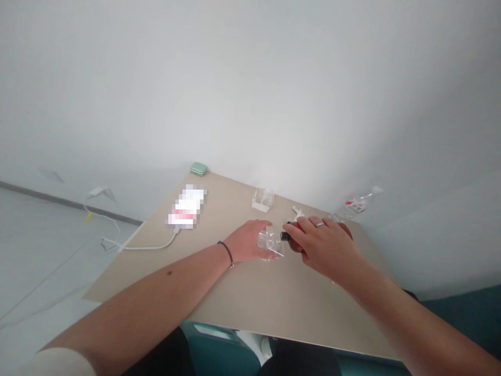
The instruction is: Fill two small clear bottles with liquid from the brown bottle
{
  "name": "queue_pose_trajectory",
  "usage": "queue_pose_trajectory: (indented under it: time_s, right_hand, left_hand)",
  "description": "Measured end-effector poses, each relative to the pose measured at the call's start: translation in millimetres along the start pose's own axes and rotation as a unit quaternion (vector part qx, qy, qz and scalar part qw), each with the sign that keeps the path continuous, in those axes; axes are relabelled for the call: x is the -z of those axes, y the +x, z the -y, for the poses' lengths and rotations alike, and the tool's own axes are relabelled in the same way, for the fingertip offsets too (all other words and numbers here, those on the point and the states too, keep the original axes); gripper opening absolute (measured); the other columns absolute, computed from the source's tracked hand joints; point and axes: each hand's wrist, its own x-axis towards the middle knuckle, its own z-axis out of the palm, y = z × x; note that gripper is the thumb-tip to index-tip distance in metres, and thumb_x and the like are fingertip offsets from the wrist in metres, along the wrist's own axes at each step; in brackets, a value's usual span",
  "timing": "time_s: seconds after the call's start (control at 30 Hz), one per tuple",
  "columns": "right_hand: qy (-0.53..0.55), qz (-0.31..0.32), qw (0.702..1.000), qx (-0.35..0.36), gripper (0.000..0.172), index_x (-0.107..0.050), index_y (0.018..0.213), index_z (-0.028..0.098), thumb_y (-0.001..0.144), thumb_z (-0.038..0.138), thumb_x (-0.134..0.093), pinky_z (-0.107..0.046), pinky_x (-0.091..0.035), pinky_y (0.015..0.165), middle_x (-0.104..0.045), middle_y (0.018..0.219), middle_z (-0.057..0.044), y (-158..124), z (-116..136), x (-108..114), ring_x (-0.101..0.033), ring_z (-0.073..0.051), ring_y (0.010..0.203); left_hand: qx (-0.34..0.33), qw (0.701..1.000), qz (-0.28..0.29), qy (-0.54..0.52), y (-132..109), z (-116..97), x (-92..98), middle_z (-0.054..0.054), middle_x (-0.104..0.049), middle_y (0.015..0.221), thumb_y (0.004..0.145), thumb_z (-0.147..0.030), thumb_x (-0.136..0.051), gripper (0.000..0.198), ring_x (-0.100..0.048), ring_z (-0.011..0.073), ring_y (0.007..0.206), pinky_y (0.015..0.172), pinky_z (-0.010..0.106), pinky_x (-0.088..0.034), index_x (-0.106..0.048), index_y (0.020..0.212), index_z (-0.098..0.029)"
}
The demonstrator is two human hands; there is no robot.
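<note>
My left hand (249, 241) is wrapped around a clear plastic cup (270, 241) near the middle of the table. A thin white strip crosses the cup's near side; I cannot make out what it is. My right hand (324, 241) grips a dark red bottle (296, 244), tilted on its side with its black neck (285, 236) pointing at the cup's mouth. Most of the bottle is hidden under my fingers. Whether any liquid runs out of it is too small to tell. Just behind the bottle lies a small white object (297, 211), partly covered.
A second clear cup (263, 199) stands near the wall. Behind my right hand a clear bottle with a red-and-white label (355, 205) leans over. A phone (187, 207) with a white cable (156, 247) lies at left, and a green case (199, 168) sits at the back corner.
</note>
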Motion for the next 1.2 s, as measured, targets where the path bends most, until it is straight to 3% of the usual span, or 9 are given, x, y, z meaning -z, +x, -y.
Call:
queue_pose_trajectory:
  time_s: [0.53, 0.77, 0.87, 1.0, 1.1, 1.2]
  right_hand:
    - [0.086, 0.002, 0.995, -0.058, 0.058, -0.053, 0.129, 0.024, 0.073, 0.023, -0.066, -0.036, -0.043, 0.084, -0.065, 0.117, -0.01, -8, 3, -15, -0.062, -0.028, 0.103]
    - [0.225, -0.046, 0.966, -0.12, 0.064, -0.05, 0.134, 0.026, 0.073, 0.027, -0.068, -0.039, -0.052, 0.084, -0.063, 0.128, -0.01, -18, 3, -37, -0.066, -0.028, 0.101]
    - [0.346, -0.11, 0.914, -0.182, 0.063, -0.048, 0.134, 0.028, 0.075, 0.031, -0.07, -0.042, -0.053, 0.09, -0.061, 0.13, -0.01, -26, -1, -52, -0.064, -0.029, 0.11]
    - [0.508, -0.194, 0.792, -0.278, 0.066, -0.05, 0.131, 0.026, 0.072, 0.038, -0.075, -0.045, -0.054, 0.093, -0.064, 0.123, -0.009, -24, -10, -77, -0.066, -0.028, 0.104]
    - [0.576, -0.264, 0.699, -0.332, 0.07, -0.051, 0.129, 0.026, 0.068, 0.044, -0.078, -0.049, -0.054, 0.092, -0.064, 0.122, -0.009, -3, -23, -100, -0.066, -0.028, 0.103]
    - [0.604, -0.317, 0.642, -0.35, 0.076, -0.048, 0.129, 0.025, 0.064, 0.045, -0.081, -0.05, -0.052, 0.096, -0.063, 0.123, -0.01, 30, -39, -118, -0.065, -0.027, 0.106]
  left_hand:
    - [0.001, 1.0, 0.001, 0.002, -1, -1, -0.1, 0.015, -0.059, 0.133, 0.062, -0.052, -0.084, 0.089, -0.054, 0.0336, 0.123, 0.109, 0.049, -0.041, -0.05, 0.136, -0.016]
    - [-0.001, 1.0, -0.005, 0.007, 0, -1, -0.5, 0.015, -0.06, 0.131, 0.061, -0.051, -0.085, 0.089, -0.055, 0.0334, 0.122, 0.108, 0.048, -0.042, -0.051, 0.135, -0.016]
    - [-0.007, 1.0, -0.008, 0.011, 0, 0, -0.7, 0.016, -0.06, 0.13, 0.061, -0.049, -0.085, 0.088, -0.056, 0.0333, 0.12, 0.107, 0.048, -0.043, -0.052, 0.135, -0.015]
    - [-0.005, 1.0, -0.002, 0.0, 0, 2, -1.5, 0.016, -0.061, 0.13, 0.063, -0.05, -0.084, 0.087, -0.056, 0.0333, 0.12, 0.106, 0.05, -0.042, -0.05, 0.136, -0.017]
    - [-0.003, 1.0, 0.001, -0.001, -1, 4, -2.5, 0.016, -0.058, 0.134, 0.064, -0.051, -0.083, 0.087, -0.055, 0.0334, 0.122, 0.107, 0.051, -0.042, -0.049, 0.137, -0.018]
    - [-0.002, 1.0, 0.003, 0.0, 0, 4, -2.9, 0.017, -0.056, 0.137, 0.064, -0.051, -0.083, 0.087, -0.056, 0.0328, 0.122, 0.108, 0.05, -0.041, -0.049, 0.137, -0.018]
